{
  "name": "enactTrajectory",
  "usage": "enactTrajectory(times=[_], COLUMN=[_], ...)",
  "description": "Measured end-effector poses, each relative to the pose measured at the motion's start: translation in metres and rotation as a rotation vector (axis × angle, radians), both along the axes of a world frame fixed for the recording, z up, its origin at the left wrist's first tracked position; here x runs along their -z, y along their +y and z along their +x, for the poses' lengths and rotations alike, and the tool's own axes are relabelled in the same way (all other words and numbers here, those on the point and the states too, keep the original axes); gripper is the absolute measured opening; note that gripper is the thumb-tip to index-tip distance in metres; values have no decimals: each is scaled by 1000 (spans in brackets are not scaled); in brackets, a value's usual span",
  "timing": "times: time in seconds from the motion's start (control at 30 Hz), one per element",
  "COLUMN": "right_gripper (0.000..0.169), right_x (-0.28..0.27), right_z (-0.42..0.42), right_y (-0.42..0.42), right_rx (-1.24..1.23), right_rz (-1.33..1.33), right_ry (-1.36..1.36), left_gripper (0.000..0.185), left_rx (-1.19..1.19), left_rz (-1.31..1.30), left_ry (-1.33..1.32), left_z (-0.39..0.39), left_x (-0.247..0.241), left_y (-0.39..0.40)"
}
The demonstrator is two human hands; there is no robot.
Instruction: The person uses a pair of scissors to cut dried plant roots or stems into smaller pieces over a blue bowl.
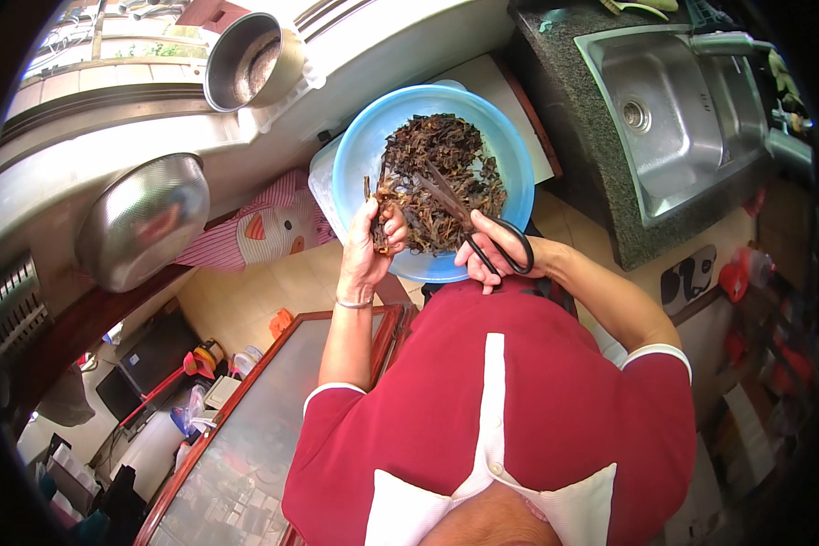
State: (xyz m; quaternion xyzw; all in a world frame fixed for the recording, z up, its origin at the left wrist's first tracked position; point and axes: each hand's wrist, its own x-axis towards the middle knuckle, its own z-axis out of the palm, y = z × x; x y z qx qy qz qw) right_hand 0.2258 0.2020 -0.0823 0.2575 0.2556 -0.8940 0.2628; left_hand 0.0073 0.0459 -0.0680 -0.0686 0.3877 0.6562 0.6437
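A wide blue plastic basin stands before me, with a heap of dark brown dried plant pieces in it. My left hand, at the basin's left front edge, grips a bundle of brown dried stalks. In my right hand are black-handled scissors, held by their loops over the front right of the heap. Their dark blades point up and left, over the cut pieces and towards the bundle, without plainly touching it. Whether the blades are fully closed I cannot tell.
A granite counter with a steel double sink lies to the right. On the left ledge are a metal pot and a perforated steel colander. A wood-framed glass cabinet door stands at lower left. A patterned pink cloth lies left of the basin.
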Motion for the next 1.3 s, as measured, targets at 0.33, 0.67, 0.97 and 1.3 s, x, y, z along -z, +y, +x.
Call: enactTrajectory(times=[0.33, 0.67, 0.97, 1.3], right_gripper=[81, 79, 71, 69], right_x=[-12, -2, -18, -15], right_z=[-6, -11, -14, -12], right_y=[1, -8, -9, -7], right_rx=[-189, -207, -174, -168], right_rz=[152, 431, 418, 395], right_ry=[157, 199, -24, -91], left_gripper=[27, 31, 29, 28], left_rx=[-62, 254, 328, 202], left_rz=[131, -221, -270, -425], left_ry=[-135, 85, 90, 366], left_z=[-1, 6, 2, -24], left_x=[0, -1, 3, 12], left_y=[2, -1, -5, -26])
